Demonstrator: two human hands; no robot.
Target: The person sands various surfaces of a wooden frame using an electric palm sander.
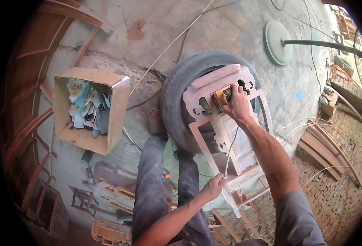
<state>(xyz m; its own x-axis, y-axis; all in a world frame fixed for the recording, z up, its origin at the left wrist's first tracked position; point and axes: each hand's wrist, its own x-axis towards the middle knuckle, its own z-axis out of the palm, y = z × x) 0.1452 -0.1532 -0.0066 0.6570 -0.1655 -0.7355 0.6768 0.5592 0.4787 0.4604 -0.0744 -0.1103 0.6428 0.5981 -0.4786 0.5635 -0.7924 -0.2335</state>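
My right hand [237,103] is wrapped over a yellow and black power sander [221,97], pressed on the carved back of a wooden chair frame [214,82]. The chair has cut-out scrollwork, and its wood looks pale and dusty. It lies tilted with its back on a black tyre [173,98]. A pale cord [230,153] hangs from the sander toward my left hand [213,187]. That hand is closed around the cord beside the chair's lower frame; part of its grip is hidden.
A cardboard box [117,110] of sandpaper scraps stands left of my legs. A round stand base [277,42] with a pole is at upper right. Curved wood pieces [322,153] lie on the brick paving. Cords cross the concrete floor; wooden furniture parts [111,231] lie behind my legs.
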